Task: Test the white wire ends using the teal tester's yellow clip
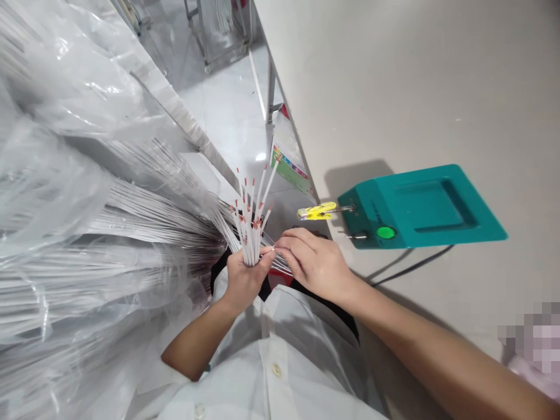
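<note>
My left hand [247, 277] is closed around a bundle of thin white wires [251, 242], whose reddish-orange tips fan upward above the fist. Close beside it, my right hand [312, 262] has its thumb and fingers pinched together at the left thumb. A tiny whitish thing shows at that pinch, too small to name. To the right of both hands, a teal device [420, 207] with a round green button [385, 233] rests on the table. A yellow clip [317, 211] is attached to a metal post on its near end, over the table edge.
Long bundles of white wires [149, 219], partly wrapped in clear plastic [48, 169], fill the left side. A pale table [415, 87] spans the right, with a black cable [413, 265] across it. A wheeled metal rack [205, 35] stands on the floor. Part of another person [540, 350] shows at lower right.
</note>
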`<state>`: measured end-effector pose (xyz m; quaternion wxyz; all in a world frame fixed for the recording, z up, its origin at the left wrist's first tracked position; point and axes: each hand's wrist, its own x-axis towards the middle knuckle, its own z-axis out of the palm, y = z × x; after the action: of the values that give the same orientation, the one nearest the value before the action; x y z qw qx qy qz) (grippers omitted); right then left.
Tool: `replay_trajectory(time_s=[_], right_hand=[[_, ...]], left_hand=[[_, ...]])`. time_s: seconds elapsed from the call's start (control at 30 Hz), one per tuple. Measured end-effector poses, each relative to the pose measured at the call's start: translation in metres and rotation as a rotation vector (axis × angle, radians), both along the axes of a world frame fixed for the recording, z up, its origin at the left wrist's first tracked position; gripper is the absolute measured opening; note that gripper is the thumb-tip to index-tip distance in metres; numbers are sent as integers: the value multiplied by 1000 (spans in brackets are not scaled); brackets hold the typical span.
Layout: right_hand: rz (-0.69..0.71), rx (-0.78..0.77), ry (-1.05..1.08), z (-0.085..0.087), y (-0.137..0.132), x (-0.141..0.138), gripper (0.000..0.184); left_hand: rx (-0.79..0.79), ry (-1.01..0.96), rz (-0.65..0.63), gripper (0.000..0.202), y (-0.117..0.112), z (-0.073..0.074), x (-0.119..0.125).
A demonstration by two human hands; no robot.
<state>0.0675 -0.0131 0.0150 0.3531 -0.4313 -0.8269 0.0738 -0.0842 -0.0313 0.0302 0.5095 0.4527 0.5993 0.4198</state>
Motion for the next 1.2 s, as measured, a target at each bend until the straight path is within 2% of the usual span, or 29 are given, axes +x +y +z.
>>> replay_trajectory(time_s=[0.13,0.23,0.33,0.43,0.57,0.7,0.8,0.87,1.0,1.07,1.2], right_hand=[[29,67,-222,1,1,2,19],[31,30,-245,2,3,4,18],[-17,-124,-35,5,4,3,14],[-3,-295,234,7,4,1,16],[48,-410,358,6,4,-2,24],[58,-403,402,3,4,-2,10],[55,-366,340,3,4,-2,15],[40,-338,237,2,3,-1,17],[-87,-353,106,1,4,1,15],[-103,-371,178,2,5,2,15],[-7,-374,330,4,6,0,16]], left_hand=[[-23,24,38,15,1,0,1],[-15,11,90,14,4,-1,-1],[-18,-15,98,15,6,-3,-5],[-46,-40,88,16,6,-6,-9],[-48,-78,36,17,6,-5,-8],[-2,-47,-21,15,5,-2,-4],[-5,-16,-39,15,4,0,-3],[-7,8,9,14,3,1,-2],[-16,63,101,12,5,2,-4],[-14,64,92,12,6,2,-5],[-9,39,63,13,6,2,-5]])
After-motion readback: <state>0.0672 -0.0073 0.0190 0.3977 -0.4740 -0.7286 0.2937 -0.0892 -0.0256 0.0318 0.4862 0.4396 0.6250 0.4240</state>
